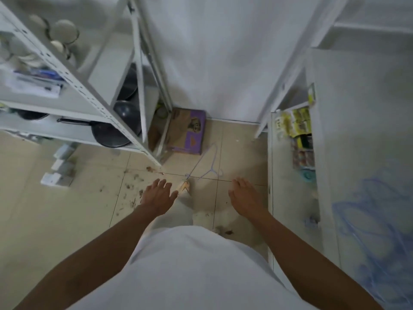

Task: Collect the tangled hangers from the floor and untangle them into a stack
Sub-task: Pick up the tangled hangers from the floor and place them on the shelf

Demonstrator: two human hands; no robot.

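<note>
A thin purple wire hanger [212, 164] lies on the tiled floor just ahead of my feet, its hook near a purple box. A tangle of blue hangers [371, 220] rests on the white surface at the right. My left hand [159, 195] hovers open above the floor, fingers spread, holding nothing. My right hand [244, 195] is also open and empty, a little right of the floor hanger. Both hands are above and nearer to me than the hanger, not touching it.
A white metal shelf rack [93, 95] with pans and bowls stands at the left. A purple cardboard box [187, 130] sits at the wall. A white cabinet [290, 153] with packets stands on the right. Dirt specks [131, 189] litter the floor.
</note>
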